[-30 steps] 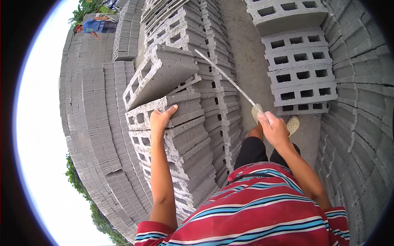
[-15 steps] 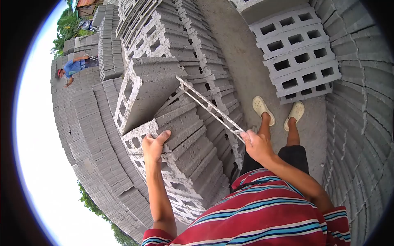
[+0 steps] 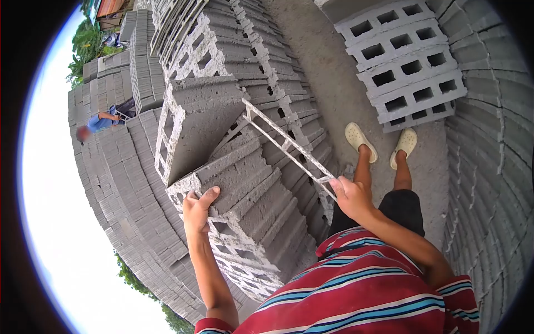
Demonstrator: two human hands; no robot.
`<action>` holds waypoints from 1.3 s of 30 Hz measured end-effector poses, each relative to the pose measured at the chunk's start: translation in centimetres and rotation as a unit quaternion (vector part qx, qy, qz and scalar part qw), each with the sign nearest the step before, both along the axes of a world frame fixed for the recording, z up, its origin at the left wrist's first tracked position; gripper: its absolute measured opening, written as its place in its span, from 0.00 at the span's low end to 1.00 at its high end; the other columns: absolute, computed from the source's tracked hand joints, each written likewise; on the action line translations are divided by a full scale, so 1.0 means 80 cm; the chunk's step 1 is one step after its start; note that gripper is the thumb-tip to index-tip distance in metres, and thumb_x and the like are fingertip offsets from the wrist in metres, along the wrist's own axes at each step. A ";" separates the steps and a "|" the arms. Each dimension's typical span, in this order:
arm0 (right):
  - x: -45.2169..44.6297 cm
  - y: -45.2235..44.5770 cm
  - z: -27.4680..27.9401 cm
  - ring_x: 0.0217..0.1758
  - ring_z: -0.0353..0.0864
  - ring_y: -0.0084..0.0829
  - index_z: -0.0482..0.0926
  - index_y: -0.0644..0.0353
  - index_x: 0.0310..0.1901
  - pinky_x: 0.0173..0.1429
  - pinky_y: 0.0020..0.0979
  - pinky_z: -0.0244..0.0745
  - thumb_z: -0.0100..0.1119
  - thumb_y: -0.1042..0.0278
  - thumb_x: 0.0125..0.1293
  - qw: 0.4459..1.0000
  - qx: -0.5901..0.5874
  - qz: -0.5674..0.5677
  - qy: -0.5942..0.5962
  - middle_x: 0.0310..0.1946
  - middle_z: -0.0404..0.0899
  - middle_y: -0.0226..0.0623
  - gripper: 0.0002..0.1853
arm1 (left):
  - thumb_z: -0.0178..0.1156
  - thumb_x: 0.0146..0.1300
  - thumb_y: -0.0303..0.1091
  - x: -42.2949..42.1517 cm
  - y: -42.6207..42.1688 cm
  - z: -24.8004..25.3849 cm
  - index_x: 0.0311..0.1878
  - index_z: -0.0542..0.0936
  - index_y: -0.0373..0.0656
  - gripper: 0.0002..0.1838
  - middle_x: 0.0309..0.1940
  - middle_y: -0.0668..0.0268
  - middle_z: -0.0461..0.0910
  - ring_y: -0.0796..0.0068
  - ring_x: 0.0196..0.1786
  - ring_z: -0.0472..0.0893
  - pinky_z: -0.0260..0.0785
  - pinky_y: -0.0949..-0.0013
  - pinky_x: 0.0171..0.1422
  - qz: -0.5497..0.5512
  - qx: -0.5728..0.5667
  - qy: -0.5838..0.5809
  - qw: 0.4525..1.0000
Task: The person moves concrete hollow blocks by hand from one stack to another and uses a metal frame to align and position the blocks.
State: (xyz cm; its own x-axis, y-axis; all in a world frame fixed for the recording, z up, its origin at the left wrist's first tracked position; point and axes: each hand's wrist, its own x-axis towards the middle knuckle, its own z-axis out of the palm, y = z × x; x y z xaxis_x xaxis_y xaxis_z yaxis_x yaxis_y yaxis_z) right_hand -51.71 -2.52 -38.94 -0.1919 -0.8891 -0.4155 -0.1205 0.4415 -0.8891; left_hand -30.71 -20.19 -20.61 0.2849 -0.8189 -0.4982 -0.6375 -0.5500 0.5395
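Note:
My left hand [image 3: 197, 212] is closed over the end of a grey hollow concrete block [image 3: 236, 175] on top of a stack, thumb on its upper face and fingers over the holed side. Another concrete block [image 3: 203, 125] leans at an angle just beyond it, leaving a wedge-shaped gap. In my right hand [image 3: 352, 199] is the near end of a narrow, cement-crusted, ladder-shaped frame [image 3: 286, 145]. The frame slants away over the stack, its far end beside the leaning block; whether they touch I cannot tell.
A dirt path [image 3: 308, 53] runs right of the stack, beside my clogs [image 3: 406, 142]. Hollow blocks [image 3: 409, 67] are piled ahead, and a tall block wall [image 3: 489, 183] curves along the right. A co-worker in blue [image 3: 100, 121] bends over distant block rows [image 3: 133, 183].
The view has shifted slightly. Both hands keep their grips, and the leaning block and the frame hold about the same pose. The distant co-worker has bent lower, arms drawn in.

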 end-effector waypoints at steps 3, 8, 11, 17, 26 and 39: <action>-0.003 -0.001 0.020 0.23 0.75 0.55 0.69 0.63 0.26 0.25 0.48 0.66 0.48 0.61 0.67 0.996 -0.035 -0.068 -0.048 0.16 0.72 0.53 0.15 | 0.68 0.45 0.30 0.005 0.001 0.002 0.44 0.72 0.24 0.25 0.36 0.54 0.78 0.69 0.34 0.79 0.73 0.69 0.40 -0.002 0.016 0.007 1.000; 0.005 0.015 -0.005 0.21 0.75 0.54 0.69 0.63 0.26 0.23 0.45 0.67 0.47 0.62 0.67 1.000 0.001 0.008 0.006 0.15 0.72 0.52 0.15 | 0.68 0.46 0.30 0.011 -0.002 0.003 0.46 0.71 0.24 0.26 0.38 0.52 0.78 0.67 0.37 0.80 0.73 0.68 0.41 -0.009 0.021 -0.012 1.000; -0.001 0.007 0.007 0.21 0.75 0.52 0.69 0.63 0.26 0.22 0.45 0.66 0.48 0.61 0.67 0.999 -0.035 -0.028 0.009 0.14 0.71 0.51 0.15 | 0.68 0.46 0.31 0.010 -0.003 0.006 0.44 0.72 0.25 0.25 0.36 0.53 0.78 0.67 0.35 0.79 0.73 0.69 0.40 -0.017 0.014 0.020 1.000; -0.009 0.007 0.007 0.19 0.74 0.51 0.68 0.63 0.26 0.21 0.44 0.65 0.49 0.60 0.67 0.987 -0.140 -0.045 0.069 0.13 0.71 0.50 0.16 | 0.68 0.45 0.32 0.029 -0.016 0.010 0.41 0.74 0.26 0.22 0.34 0.54 0.78 0.67 0.33 0.79 0.72 0.70 0.38 -0.022 0.018 -0.002 1.000; -0.021 0.005 -0.003 0.21 0.73 0.57 0.71 0.63 0.28 0.26 0.46 0.67 0.46 0.57 0.68 0.995 -0.080 -0.033 0.057 0.13 0.72 0.49 0.18 | 0.65 0.48 0.33 -0.006 -0.079 -0.001 0.39 0.76 0.21 0.21 0.33 0.51 0.80 0.66 0.32 0.81 0.72 0.69 0.39 -0.011 -0.002 0.028 1.000; -0.109 0.025 0.030 0.21 0.72 0.52 0.71 0.63 0.27 0.25 0.43 0.63 0.45 0.50 0.68 0.999 -0.022 -0.018 0.041 0.14 0.70 0.47 0.22 | 0.60 0.49 0.65 -0.034 0.011 0.011 0.47 0.72 0.26 0.43 0.44 0.43 0.76 0.52 0.47 0.76 0.65 0.61 0.53 -0.134 -0.255 -0.362 0.887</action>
